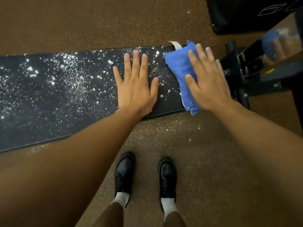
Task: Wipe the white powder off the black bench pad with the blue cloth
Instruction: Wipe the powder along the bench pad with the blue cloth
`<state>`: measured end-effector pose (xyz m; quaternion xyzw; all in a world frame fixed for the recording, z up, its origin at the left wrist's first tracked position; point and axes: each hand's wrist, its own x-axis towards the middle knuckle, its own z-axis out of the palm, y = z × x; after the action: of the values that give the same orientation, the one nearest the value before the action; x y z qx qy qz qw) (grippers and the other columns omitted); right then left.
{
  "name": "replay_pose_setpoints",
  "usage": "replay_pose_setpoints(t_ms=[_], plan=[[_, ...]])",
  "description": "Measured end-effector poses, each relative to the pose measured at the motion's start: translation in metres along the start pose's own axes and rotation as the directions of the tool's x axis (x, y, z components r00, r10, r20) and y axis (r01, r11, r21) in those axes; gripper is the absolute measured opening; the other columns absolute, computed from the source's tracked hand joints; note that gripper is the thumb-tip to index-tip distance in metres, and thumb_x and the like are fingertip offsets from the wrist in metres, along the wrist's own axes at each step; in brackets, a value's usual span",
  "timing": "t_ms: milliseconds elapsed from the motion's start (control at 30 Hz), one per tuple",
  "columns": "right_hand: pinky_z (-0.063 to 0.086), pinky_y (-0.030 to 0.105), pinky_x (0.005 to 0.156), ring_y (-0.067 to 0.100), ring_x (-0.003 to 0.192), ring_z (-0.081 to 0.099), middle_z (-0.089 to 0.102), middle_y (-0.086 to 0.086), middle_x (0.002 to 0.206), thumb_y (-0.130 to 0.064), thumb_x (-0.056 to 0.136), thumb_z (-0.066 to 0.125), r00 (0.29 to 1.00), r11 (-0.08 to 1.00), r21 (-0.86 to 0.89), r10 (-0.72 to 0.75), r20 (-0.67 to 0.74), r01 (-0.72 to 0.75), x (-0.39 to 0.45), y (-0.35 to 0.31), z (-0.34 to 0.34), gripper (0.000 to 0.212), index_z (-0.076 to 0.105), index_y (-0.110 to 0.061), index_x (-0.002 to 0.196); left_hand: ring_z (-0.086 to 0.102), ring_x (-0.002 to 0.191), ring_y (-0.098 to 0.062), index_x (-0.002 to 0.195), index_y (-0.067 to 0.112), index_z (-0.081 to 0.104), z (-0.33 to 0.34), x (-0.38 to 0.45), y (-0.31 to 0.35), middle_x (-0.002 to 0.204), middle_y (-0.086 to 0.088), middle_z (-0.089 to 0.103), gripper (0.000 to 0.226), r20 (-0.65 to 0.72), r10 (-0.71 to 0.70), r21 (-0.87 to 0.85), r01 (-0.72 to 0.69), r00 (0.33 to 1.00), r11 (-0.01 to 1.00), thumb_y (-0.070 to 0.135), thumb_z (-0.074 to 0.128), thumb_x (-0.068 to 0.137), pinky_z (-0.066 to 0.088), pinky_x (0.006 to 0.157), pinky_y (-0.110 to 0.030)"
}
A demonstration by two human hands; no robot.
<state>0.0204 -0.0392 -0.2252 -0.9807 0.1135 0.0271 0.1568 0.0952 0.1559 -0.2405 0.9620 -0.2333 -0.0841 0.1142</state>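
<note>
The long black bench pad (pixel 41 118) runs from the left edge to the right of centre. White powder (pixel 68 79) is scattered thickly over it. My left hand (pixel 136 86) lies flat on the pad, fingers spread, holding nothing. A folded blue cloth (pixel 178 74) lies at the pad's right end. My right hand (pixel 206 84) presses flat on the cloth's right side, fingers spread over it. White powder clings to the cloth's lower left edge.
Brown speckled floor (pixel 205 161) surrounds the bench, with powder spilled near its front edge. The black metal bench frame (pixel 242 69) and another black pad (pixel 246 15) stand at the right. My black shoes (pixel 124 174) stand just in front of the bench. A white tag (pixel 176 45) sticks out behind the cloth.
</note>
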Motion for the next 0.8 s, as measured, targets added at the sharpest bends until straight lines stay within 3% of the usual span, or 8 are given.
replay_pose_setpoints(t_ms=[133, 233, 567, 800], plan=[[0.007, 0.053, 0.119, 0.027, 0.15, -0.003, 0.0, 0.004, 0.164, -0.043, 0.099, 0.027, 0.996, 0.999, -0.027, -0.028, 0.09, 0.031, 0.002, 0.003, 0.011, 0.063, 0.011, -0.02, 0.155, -0.011, 0.151, -0.027, 0.157, 0.019, 0.004, 0.004, 0.0, -0.003, 0.166, -0.005, -0.006, 0.068, 0.003, -0.068, 0.003, 0.068, 0.998, 0.998, 0.051, 0.023, 0.101, -0.006, 0.119, -0.057], [0.005, 0.052, 0.118, 0.029, 0.15, -0.005, -0.003, 0.006, 0.164, -0.049, 0.098, 0.028, 0.996, 0.998, -0.055, -0.008, 0.084, 0.013, 0.002, -0.001, 0.018, 0.068, 0.008, -0.02, 0.155, -0.012, 0.151, -0.027, 0.158, 0.022, 0.004, 0.006, -0.002, -0.01, 0.166, -0.005, -0.006, 0.068, 0.017, -0.066, 0.009, 0.066, 0.998, 0.998, 0.053, 0.023, 0.101, -0.007, 0.12, -0.055], [0.003, 0.051, 0.12, 0.032, 0.149, -0.008, -0.008, 0.012, 0.163, -0.042, 0.102, 0.023, 0.996, 0.99, -0.13, 0.056, 0.066, -0.047, 0.044, -0.023, 0.021, 0.064, 0.001, -0.015, 0.155, -0.01, 0.151, -0.025, 0.158, 0.024, 0.006, 0.009, -0.003, -0.012, 0.166, -0.004, -0.004, 0.069, -0.007, -0.111, 0.019, 0.111, 0.994, 0.994, 0.057, 0.021, 0.099, -0.006, 0.12, -0.052], [0.004, 0.049, 0.119, 0.032, 0.149, -0.004, -0.003, 0.012, 0.163, -0.04, 0.1, 0.024, 0.996, 0.991, -0.112, 0.074, 0.057, -0.067, -0.01, -0.012, 0.023, 0.064, 0.008, -0.01, 0.154, -0.01, 0.151, -0.024, 0.157, 0.025, 0.008, 0.01, -0.004, -0.013, 0.166, -0.003, -0.003, 0.068, -0.022, -0.108, 0.007, 0.108, 0.994, 0.994, 0.056, 0.022, 0.099, -0.006, 0.121, -0.052]])
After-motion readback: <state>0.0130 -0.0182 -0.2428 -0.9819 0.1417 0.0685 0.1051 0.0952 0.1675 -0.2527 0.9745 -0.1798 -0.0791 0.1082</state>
